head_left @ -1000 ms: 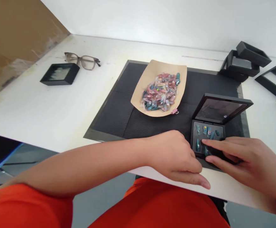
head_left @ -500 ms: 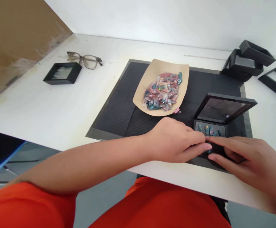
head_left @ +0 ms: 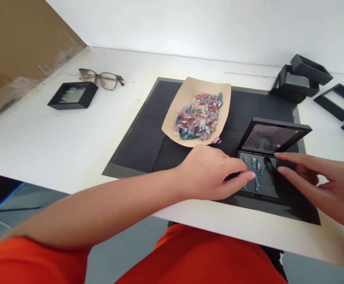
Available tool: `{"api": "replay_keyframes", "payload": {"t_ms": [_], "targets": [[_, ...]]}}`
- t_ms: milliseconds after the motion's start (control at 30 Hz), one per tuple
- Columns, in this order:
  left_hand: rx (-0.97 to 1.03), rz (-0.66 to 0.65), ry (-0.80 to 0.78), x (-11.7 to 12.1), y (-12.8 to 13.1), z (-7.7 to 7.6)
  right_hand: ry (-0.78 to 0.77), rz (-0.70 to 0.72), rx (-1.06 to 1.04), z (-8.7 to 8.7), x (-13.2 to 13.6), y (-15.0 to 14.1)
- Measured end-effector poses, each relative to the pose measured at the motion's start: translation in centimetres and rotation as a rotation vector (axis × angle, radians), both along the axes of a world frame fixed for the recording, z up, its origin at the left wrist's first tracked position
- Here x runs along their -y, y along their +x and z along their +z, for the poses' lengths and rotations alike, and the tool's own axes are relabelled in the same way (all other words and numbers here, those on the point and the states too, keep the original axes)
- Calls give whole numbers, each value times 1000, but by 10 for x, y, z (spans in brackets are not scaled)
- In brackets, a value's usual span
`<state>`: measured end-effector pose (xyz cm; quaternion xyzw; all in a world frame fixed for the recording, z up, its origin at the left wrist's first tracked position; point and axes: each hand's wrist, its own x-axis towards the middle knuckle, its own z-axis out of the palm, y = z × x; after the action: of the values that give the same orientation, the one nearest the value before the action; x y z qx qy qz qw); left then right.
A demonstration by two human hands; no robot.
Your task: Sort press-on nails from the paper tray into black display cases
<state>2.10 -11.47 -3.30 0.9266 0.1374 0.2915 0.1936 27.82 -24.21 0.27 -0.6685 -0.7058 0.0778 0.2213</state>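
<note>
A small black display box (head_left: 274, 188) lies open on the black mat (head_left: 148, 138), its lid (head_left: 274, 136) propped up behind it. Several teal and pink press-on nails (head_left: 257, 163) lie inside. My left hand (head_left: 211, 173) reaches across from the left, thumb and fingers pinched together over the box's left side; what they grip is hidden. My right hand (head_left: 322, 183) hovers at the box's right side, fingers stretched out and apart, holding nothing. A tan paper tray (head_left: 189, 92) with a heap of pink and teal nails (head_left: 199, 116) sits just behind.
Glasses (head_left: 102, 78) and a closed black box (head_left: 73, 95) lie at the back left of the white table (head_left: 56, 134). More black boxes and frames (head_left: 303, 77) are stacked at the back right. A brown board (head_left: 18, 47) leans at the left. The table's front edge runs under my forearm.
My left hand moved up from the table's front edge onto the box's left side. My right hand pulled back off the box's tray to the right, uncovering the nails.
</note>
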Motion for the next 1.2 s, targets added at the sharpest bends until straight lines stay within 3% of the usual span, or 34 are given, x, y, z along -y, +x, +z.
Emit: {"api": "replay_keyframes", "payload": {"t_ms": [167,533,667,800,1000,1200], "targets": [[-7,-39,32,0,0,0,-73,39,19,-11,2,5],[-42,-90,-1,0,-2,1,-29,144,25,-8,-1,10],[-103,-93,24,0,-3,1,-23,129,18,-5,0,6],[-171,-77,40,-1,-3,0,-113,123,-94,-3,3,-1],[-204,-88,25,-4,-3,1,-104,-12,-144,-1,5,-3],[-238,-113,28,-3,-4,0,-183,-52,-157,-6,7,0]]}}
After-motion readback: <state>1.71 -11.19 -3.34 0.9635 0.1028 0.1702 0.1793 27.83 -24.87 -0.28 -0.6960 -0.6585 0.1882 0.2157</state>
